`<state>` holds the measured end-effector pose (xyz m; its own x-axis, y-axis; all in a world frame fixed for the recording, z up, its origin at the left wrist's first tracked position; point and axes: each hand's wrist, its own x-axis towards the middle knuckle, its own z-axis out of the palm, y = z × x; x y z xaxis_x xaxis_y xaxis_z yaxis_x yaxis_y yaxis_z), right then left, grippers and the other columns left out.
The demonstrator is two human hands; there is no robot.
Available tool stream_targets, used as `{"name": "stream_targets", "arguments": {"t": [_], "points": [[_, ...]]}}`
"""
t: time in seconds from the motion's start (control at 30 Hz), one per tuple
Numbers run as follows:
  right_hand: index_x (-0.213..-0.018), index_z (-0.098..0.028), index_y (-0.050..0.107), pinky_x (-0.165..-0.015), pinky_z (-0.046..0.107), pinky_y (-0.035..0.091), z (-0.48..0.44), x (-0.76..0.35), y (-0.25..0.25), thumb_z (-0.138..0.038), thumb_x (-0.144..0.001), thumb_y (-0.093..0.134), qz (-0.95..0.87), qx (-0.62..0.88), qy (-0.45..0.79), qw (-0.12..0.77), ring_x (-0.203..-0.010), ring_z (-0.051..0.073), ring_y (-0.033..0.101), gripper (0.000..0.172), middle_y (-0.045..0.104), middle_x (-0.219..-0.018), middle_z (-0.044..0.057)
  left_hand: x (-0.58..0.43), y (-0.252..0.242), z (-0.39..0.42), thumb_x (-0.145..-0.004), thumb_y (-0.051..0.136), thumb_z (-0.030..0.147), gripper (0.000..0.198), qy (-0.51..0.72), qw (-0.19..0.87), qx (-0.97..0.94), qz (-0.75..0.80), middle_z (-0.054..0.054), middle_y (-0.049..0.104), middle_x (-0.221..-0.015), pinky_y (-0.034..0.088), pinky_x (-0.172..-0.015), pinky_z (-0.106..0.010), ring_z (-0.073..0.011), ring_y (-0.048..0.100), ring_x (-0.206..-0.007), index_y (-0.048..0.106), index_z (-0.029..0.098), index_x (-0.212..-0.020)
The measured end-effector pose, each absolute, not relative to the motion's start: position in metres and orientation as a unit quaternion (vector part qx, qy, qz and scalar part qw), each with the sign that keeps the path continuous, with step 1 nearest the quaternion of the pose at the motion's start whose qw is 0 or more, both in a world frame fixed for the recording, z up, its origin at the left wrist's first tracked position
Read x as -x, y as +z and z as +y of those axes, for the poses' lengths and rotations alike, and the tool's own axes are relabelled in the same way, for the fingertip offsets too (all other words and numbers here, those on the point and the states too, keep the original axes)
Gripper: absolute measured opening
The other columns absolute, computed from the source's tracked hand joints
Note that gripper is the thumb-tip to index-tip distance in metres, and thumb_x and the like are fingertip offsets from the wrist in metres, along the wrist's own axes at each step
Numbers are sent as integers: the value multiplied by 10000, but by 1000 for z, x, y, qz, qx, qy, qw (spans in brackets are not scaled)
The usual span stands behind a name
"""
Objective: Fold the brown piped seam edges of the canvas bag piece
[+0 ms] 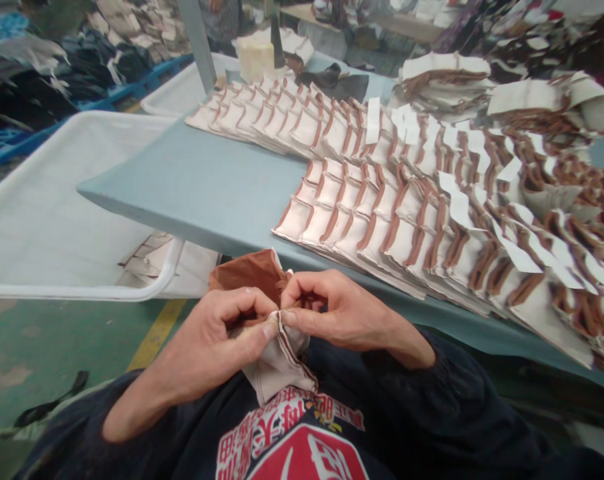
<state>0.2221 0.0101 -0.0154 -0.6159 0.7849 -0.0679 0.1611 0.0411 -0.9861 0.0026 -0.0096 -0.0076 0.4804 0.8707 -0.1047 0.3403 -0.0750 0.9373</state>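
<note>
My left hand (pixel 222 333) and my right hand (pixel 332 310) meet close to my chest, both pinched on one small fabric piece (pixel 277 363). The piece is cream with a brown stitched edge, and a brown flap (pixel 247 270) of it sticks up behind my fingers. The thumbs and forefingers press together at its top edge. Just beyond my hands, on the grey-blue table (pixel 202 183), lie several overlapping rows of the same cream and brown pieces (pixel 377 220).
A white mesh bin (pixel 42 220) stands at the left beside the table, with a few pieces under its rim. More stacks (pixel 442 70) and white paper tags (pixel 462 207) sit at the right. Blue pallets with dark cloth lie at far left. The floor is green with a yellow line.
</note>
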Motion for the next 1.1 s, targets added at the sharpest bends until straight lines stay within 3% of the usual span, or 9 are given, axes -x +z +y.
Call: {"name": "stream_targets", "arguments": {"t": [0.63, 1.1], "points": [[-823, -177, 625, -554, 201, 391, 13, -220, -16, -213, -929, 656, -690, 366, 572, 251, -595, 75, 481, 117, 592, -697, -66, -6, -8, 0, -903, 598, 312, 287, 273, 527, -673, 441, 48, 571, -588, 371, -484, -172, -88, 477, -536, 688, 159, -677], [-878, -175, 653, -556, 206, 413, 11, -218, -17, -211, -924, 660, -700, 386, 541, 261, -594, 80, 513, 60, 620, -724, -57, -6, -8, -1, -918, 585, 263, 279, 294, 492, -692, 438, 53, 601, -577, 374, -455, -161, -83, 493, -512, 698, 172, -679]]}}
